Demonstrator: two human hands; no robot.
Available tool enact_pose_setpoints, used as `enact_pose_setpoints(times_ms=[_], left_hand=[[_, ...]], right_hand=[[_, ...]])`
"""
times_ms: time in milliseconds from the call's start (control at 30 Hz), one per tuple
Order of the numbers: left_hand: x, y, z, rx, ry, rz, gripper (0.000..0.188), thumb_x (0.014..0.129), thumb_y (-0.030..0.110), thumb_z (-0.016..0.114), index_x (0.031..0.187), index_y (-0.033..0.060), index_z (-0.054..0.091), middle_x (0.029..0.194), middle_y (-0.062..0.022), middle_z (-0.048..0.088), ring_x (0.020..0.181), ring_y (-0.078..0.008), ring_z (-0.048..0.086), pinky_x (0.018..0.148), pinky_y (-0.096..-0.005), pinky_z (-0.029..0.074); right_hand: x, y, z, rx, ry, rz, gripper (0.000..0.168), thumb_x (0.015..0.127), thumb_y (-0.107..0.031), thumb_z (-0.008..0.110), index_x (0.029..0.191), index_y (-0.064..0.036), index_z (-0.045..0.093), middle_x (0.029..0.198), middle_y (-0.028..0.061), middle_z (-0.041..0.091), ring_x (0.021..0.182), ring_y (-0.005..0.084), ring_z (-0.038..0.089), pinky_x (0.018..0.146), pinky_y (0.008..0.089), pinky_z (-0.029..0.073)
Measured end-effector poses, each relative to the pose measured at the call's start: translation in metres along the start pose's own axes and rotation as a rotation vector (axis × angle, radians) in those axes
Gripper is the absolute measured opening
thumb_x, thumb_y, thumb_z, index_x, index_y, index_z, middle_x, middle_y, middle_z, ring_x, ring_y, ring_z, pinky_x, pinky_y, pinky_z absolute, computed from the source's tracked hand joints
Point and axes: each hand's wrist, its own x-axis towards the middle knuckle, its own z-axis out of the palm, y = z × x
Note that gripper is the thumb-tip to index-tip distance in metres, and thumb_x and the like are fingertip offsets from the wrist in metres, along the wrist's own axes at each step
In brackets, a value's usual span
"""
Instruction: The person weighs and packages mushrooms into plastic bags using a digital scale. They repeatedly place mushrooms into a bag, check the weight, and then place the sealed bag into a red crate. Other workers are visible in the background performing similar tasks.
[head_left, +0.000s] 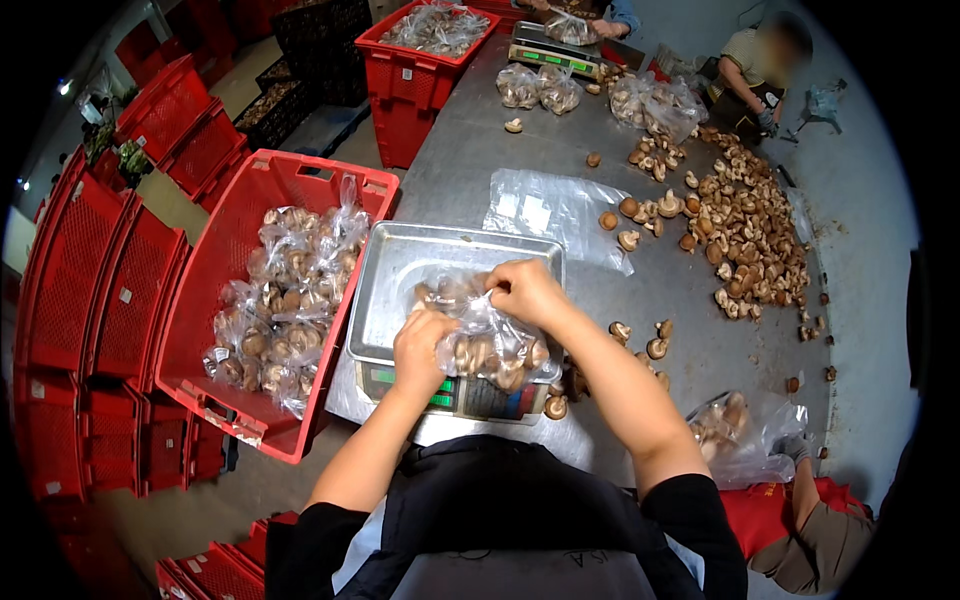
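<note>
My left hand (421, 349) and my right hand (529, 294) both grip a clear plastic bag of shiitake mushrooms (487, 356). The right fingers pinch its gathered film near the top, while the left hand holds its left side. Beneath the bag is a metal tray (390, 259), resting on a digital scale (465, 397) with green lit displays. The bag and my hands hide part of the tray and scale. At the scale's right front corner, a loose shiitake mushroom (555, 407) lies on the metal table (469, 161).
A red plastic crate (199, 300) of bagged mushrooms stands left. Flat clear bags (562, 210) lie beyond the tray; a large mushroom heap (750, 225) covers the right. A co-worker's gloved hand (793, 448) touches another bag (724, 427). Other people work at the far side.
</note>
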Motion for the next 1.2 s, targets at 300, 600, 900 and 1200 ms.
enact_pose_setpoints(times_ms=[300,600,900,1200], left_hand=[[-0.002,0.020,-0.029,0.148,-0.199,0.008,0.038,0.064,0.012,0.072,0.100,0.0075,0.062,0.104,-0.0082,0.058,0.097,-0.0292,0.051,0.085,-0.0388,0.041],[0.055,0.001,-0.018,0.096,-0.474,0.015,0.020,0.072,0.020,0.064,0.088,0.0077,0.061,0.091,-0.0102,0.062,0.090,-0.0298,0.057,0.076,-0.0400,0.046],[0.057,-0.076,-0.190,-0.594,0.404,-0.829,0.011,0.078,0.012,0.066,0.077,0.0091,0.055,0.072,0.0007,0.055,0.064,-0.0078,0.049,0.057,-0.0227,0.039],[-0.036,-0.270,-0.143,-0.432,0.802,-1.010,0.012,0.080,0.011,0.061,0.086,0.0060,0.052,0.070,-0.0039,0.054,0.062,-0.0120,0.050,0.054,-0.0280,0.041]], right_hand=[[-0.028,-0.007,0.000,0.054,0.152,-0.016,0.014,0.071,-0.004,0.058,0.083,-0.003,0.065,0.081,0.0138,0.062,0.074,0.0301,0.061,0.066,0.0352,0.049],[-0.086,-0.016,-0.021,0.231,0.335,0.189,0.010,0.078,-0.002,0.060,0.087,0.001,0.063,0.079,0.0065,0.063,0.072,0.0144,0.059,0.066,0.0252,0.046],[-0.229,0.098,-0.045,0.343,0.668,0.689,0.010,0.082,0.000,0.056,0.090,0.000,0.062,0.074,0.0012,0.060,0.066,0.0075,0.054,0.060,0.0195,0.042],[-0.272,0.114,-0.068,0.465,0.760,0.840,0.010,0.087,-0.004,0.054,0.092,0.002,0.059,0.075,0.0002,0.058,0.063,0.0064,0.051,0.058,0.0183,0.042]])
